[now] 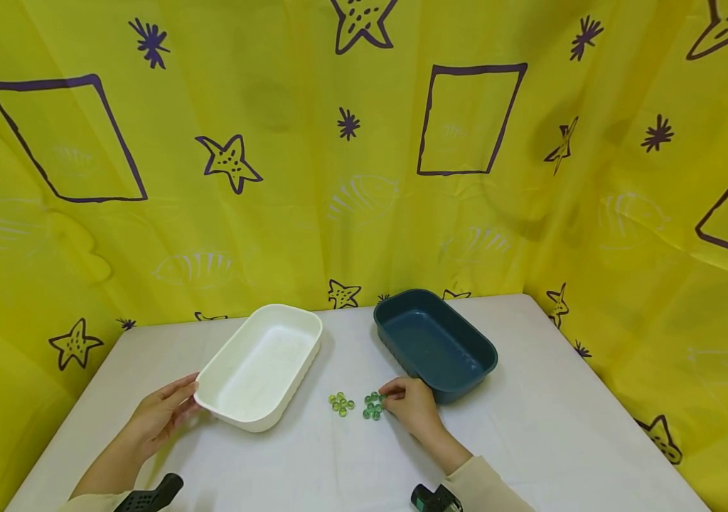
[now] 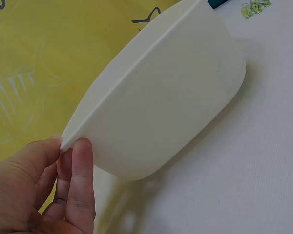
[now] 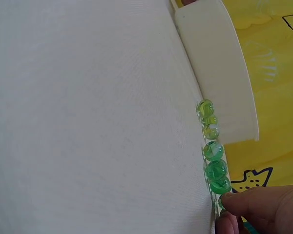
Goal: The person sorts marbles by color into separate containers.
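Note:
My left hand (image 1: 158, 418) pinches the near left corner rim of a white plastic tub (image 1: 261, 363), thumb above and fingers beneath, as the left wrist view shows. My right hand (image 1: 414, 409) is at the green glass marbles (image 3: 216, 170), just in front of the dark blue tub (image 1: 431, 345). Its thumb and fingers pinch one green marble (image 3: 221, 202) at the edge of that cluster, partly hidden by the thumb. Left of the green cluster lies a group of yellow-green marbles (image 1: 342, 412). No marbles show inside either tub.
A white cloth covers the table (image 1: 313, 469), which meets a yellow patterned curtain (image 1: 287, 235) at the back and on the right. The white tub stands left of the marbles, the dark blue one behind and right of them. Dark wrist devices show on both forearms.

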A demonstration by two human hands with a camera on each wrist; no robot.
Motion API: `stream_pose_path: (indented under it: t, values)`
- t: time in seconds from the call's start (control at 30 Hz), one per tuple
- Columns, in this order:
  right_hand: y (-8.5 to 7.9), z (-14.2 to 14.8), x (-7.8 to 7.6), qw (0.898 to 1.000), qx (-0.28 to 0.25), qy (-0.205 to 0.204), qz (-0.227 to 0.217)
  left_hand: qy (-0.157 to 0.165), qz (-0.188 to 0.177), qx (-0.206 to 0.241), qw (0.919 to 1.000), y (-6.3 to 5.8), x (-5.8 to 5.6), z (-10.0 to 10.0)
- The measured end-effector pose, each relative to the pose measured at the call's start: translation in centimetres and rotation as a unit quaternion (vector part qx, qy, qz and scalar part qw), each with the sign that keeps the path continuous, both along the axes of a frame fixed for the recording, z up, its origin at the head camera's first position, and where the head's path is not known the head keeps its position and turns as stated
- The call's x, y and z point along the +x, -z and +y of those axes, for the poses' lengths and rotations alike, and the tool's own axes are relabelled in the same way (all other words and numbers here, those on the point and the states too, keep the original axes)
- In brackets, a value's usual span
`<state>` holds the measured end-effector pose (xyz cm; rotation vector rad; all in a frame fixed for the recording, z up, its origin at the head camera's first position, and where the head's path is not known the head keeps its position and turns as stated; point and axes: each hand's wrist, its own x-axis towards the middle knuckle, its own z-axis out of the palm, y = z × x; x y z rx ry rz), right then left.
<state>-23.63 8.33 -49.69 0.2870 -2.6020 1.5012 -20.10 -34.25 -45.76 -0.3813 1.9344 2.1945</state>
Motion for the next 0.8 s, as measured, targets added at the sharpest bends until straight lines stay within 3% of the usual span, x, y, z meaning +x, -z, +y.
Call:
stream_pose_path:
  t: [0.47,0.8]
  values:
    - [-0.54,-0.03,0.27,1.0,-0.01,0.005,-0.013,0.0,-0.002,-0.006,1.0,0.23,-0.07,-0.13]
    - [-0.94,-0.13,0.62,0.997,-0.048,-0.007,-0.054,0.001,0.003,-0.005,1.0,0.25,-0.12,-0.08]
